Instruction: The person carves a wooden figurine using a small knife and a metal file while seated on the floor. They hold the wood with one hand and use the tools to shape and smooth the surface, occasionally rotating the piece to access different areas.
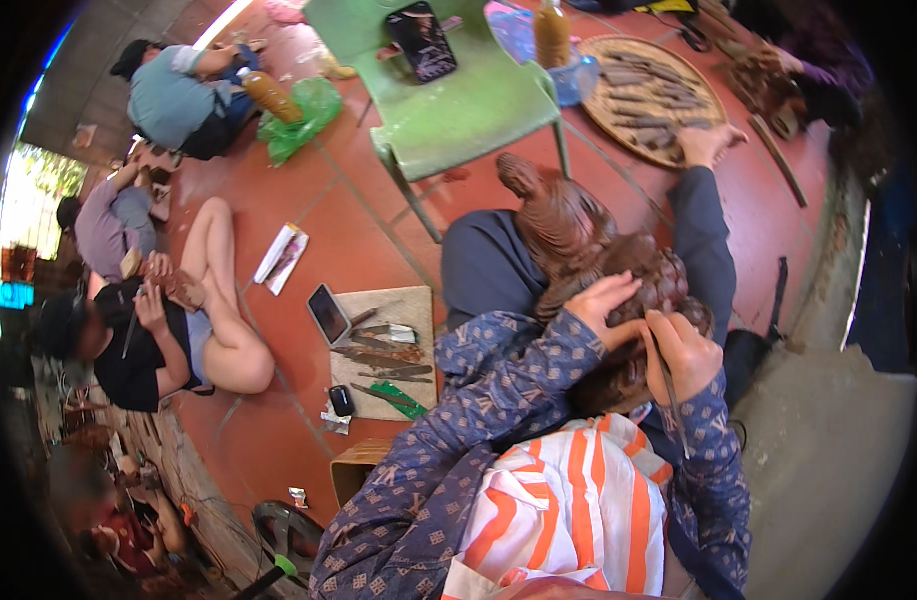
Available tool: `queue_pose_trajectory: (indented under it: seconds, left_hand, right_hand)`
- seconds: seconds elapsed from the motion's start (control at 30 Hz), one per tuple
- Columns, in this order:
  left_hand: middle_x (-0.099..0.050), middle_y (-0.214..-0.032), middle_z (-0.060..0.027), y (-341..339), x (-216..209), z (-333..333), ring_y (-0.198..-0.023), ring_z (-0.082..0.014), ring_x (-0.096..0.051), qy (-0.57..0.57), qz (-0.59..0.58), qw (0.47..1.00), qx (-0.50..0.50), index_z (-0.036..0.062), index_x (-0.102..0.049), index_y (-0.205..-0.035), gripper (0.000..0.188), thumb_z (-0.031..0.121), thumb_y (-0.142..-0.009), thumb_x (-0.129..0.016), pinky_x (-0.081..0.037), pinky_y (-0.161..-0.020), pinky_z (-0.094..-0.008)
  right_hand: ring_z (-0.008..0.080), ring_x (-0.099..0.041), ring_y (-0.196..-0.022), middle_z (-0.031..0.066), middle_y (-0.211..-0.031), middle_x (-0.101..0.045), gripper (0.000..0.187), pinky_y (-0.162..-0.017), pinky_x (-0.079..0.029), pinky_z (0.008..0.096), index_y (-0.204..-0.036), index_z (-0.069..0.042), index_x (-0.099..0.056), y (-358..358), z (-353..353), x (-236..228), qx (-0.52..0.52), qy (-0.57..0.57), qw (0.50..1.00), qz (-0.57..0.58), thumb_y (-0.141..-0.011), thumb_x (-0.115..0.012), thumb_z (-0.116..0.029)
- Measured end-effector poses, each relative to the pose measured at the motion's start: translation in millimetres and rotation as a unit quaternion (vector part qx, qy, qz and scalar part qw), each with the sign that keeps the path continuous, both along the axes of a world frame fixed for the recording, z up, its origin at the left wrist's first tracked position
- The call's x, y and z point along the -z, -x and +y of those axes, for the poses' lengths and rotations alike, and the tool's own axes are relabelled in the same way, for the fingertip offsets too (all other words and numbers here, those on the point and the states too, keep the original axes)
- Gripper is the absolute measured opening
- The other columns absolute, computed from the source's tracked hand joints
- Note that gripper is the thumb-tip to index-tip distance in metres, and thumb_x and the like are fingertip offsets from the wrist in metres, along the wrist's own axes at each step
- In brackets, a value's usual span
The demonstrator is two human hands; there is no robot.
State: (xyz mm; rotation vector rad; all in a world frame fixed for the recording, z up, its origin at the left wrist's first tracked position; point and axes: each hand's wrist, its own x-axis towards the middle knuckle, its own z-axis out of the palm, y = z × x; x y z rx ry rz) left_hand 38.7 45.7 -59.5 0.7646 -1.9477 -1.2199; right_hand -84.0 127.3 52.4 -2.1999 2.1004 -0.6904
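Observation:
A dark brown wood carving (570,222) with deep folds and rounded lumps lies across my lap between my legs. My left hand (606,308) grips its upper side, the fingers bent over the rounded part and the thumb side close to my other hand. In my right hand (686,355) is a thin carving tool (670,388), pinched between the fingers, its shaft pointing down toward my sleeve. The tool's working end is hidden by the fingers and the carving. An orange-and-white striped cloth (568,505) covers my lap below the carving.
Several carving tools (383,365) and a phone (329,314) lie on a board to the left. Ahead stands a green chair (458,115) with another phone (421,42). A round woven tray (713,95) of tools sits by my foot (710,146). People (143,340) sit working at left.

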Motion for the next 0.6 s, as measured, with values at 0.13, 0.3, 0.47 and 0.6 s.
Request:
queue_pose_trajectory:
  seconds: [0.13,0.3,0.47,0.6]
  left_hand:
    - [-0.053,-0.130,-0.0178,-1.5,-0.9,1.5,-0.118,-0.0303,-0.053,-0.018,-0.015,1.000,0.014,0.0062,-0.057,-0.124,0.058,0.029,-0.074,-0.076,-0.043,-0.097,-0.0346]
    - [-0.054,-0.128,-0.0171,-0.2,1.3,-0.8,-0.114,-0.0291,-0.056,0.003,-0.024,1.000,0.007,0.0055,-0.058,-0.123,0.059,0.031,-0.073,-0.077,-0.044,-0.096,-0.0341]
    - [-0.056,-0.126,-0.0172,2.1,3.9,-2.8,-0.112,-0.0290,-0.058,0.021,-0.010,1.000,-0.004,0.0046,-0.059,-0.121,0.058,0.029,-0.072,-0.078,-0.045,-0.095,-0.0344]
    - [-0.056,-0.126,-0.0173,1.1,13.0,-5.4,-0.112,-0.0289,-0.058,0.037,-0.001,0.999,0.007,0.0043,-0.059,-0.121,0.058,0.022,-0.070,-0.078,-0.045,-0.095,-0.0347]
  right_hand:
    - [0.0330,-0.062,-0.066,0.0142,-0.077,-0.060,0.012,-0.056,-0.049,0.0367,-0.093,-0.001,-0.064,-7.2,8.1,-11.9,-0.007,-0.041,0.999,-0.030,-0.082,-0.061,-0.003]
    - [0.0329,-0.062,-0.066,0.0144,-0.077,-0.060,0.011,-0.057,-0.048,0.0369,-0.091,0.000,-0.063,-3.0,6.2,-8.0,0.015,0.027,0.996,-0.087,-0.081,-0.062,-0.004]
    - [0.0314,-0.061,-0.067,0.0124,-0.075,-0.059,0.008,-0.057,-0.047,0.0370,-0.087,-0.002,-0.063,-2.1,-3.2,-10.2,-0.001,-0.005,1.000,-0.017,-0.078,-0.064,-0.005]
    - [0.0306,-0.060,-0.064,0.0107,-0.072,-0.058,0.008,-0.056,-0.047,0.0373,-0.085,-0.004,-0.064,-1.3,3.6,-10.7,-0.024,0.009,0.998,-0.052,-0.078,-0.065,-0.006]
